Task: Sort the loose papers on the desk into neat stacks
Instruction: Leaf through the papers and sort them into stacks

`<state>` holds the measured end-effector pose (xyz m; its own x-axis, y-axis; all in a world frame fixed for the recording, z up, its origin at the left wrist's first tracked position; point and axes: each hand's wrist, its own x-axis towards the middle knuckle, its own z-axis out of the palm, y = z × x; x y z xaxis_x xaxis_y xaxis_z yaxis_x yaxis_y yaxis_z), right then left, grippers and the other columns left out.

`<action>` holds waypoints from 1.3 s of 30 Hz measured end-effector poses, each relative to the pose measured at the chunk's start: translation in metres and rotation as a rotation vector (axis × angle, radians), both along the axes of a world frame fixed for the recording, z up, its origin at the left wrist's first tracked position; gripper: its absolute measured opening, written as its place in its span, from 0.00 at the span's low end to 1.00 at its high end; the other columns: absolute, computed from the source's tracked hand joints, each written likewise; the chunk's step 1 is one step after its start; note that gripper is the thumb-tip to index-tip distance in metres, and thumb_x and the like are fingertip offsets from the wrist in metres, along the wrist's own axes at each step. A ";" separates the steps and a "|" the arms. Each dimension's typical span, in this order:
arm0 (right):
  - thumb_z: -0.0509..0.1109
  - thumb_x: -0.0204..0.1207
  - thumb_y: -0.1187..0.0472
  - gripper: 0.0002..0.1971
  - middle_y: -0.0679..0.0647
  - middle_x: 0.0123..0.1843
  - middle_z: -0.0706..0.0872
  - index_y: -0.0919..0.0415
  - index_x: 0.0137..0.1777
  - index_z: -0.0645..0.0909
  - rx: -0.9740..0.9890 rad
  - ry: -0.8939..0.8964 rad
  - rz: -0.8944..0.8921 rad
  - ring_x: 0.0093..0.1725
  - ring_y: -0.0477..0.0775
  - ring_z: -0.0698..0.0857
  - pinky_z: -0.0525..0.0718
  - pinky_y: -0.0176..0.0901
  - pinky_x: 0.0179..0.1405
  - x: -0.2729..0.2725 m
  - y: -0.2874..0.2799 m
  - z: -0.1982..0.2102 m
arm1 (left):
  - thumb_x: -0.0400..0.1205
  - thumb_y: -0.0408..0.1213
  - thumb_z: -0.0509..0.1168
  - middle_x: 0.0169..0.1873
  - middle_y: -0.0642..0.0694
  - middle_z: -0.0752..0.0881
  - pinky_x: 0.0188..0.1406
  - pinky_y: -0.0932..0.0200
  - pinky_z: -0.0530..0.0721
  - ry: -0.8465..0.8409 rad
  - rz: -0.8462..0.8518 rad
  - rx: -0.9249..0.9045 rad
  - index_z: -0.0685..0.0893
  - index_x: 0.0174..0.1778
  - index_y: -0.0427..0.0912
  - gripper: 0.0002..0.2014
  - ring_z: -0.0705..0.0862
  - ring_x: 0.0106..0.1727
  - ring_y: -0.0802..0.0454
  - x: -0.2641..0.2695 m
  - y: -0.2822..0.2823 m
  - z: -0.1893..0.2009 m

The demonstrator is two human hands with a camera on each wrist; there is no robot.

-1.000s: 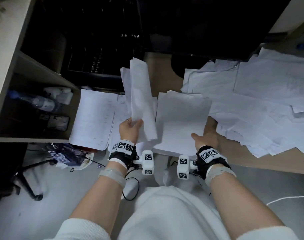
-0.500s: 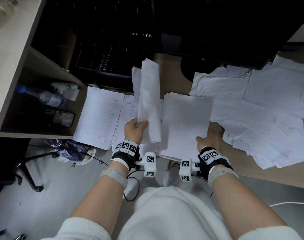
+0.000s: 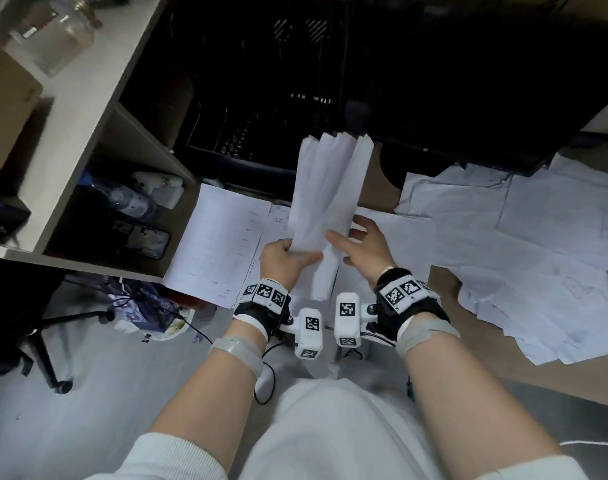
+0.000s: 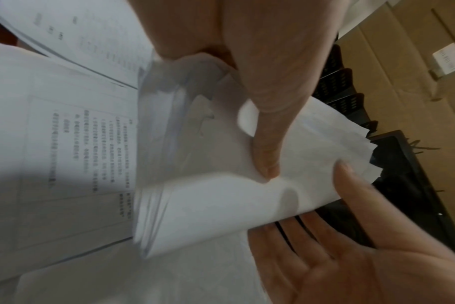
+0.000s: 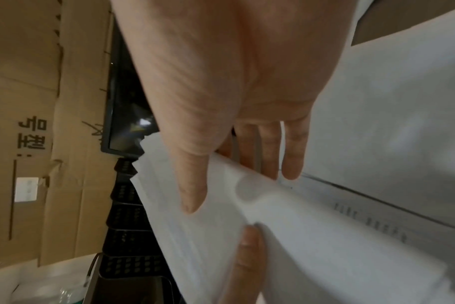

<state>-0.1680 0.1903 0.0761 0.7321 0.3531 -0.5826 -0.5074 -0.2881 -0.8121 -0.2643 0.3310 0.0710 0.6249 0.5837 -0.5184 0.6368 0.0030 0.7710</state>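
Left the flat pile (image 3: 392, 233) at the counter's (image 3: 468, 355) near edge, right hand (image 3: 363, 245) open-fingered against the sheaf (image 3: 325, 206) pinched by left hand (image 3: 283, 261), probably squaring it.

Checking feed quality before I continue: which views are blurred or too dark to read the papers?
Head view: sharp on the held sheaf, but the shelves behind are almost black, and edges bow from the wide lens. Left wrist view: motion blur smears the sheaf's edge and the printed page beneath. Right wrist view: soft focus, print illegible.
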 end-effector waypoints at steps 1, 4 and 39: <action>0.82 0.69 0.49 0.30 0.50 0.58 0.87 0.56 0.67 0.75 -0.009 -0.018 -0.009 0.57 0.51 0.87 0.88 0.54 0.56 -0.004 0.006 0.001 | 0.64 0.42 0.86 0.39 0.48 0.93 0.47 0.52 0.91 -0.007 -0.021 -0.010 0.92 0.43 0.45 0.15 0.92 0.42 0.51 -0.001 0.004 0.002; 0.81 0.68 0.49 0.25 0.52 0.56 0.91 0.58 0.62 0.83 -0.044 -0.113 -0.050 0.54 0.52 0.90 0.88 0.59 0.59 -0.015 0.016 -0.001 | 0.71 0.43 0.82 0.40 0.49 0.92 0.45 0.56 0.89 -0.083 -0.086 -0.059 0.91 0.43 0.41 0.12 0.91 0.41 0.51 -0.003 0.014 0.014; 0.67 0.84 0.53 0.05 0.44 0.46 0.85 0.49 0.51 0.84 -0.036 -0.044 -0.096 0.47 0.51 0.80 0.80 0.47 0.49 -0.024 0.007 0.004 | 0.78 0.49 0.68 0.36 0.44 0.80 0.44 0.53 0.77 -0.216 0.208 -0.080 0.86 0.41 0.40 0.13 0.75 0.40 0.51 -0.033 0.038 0.018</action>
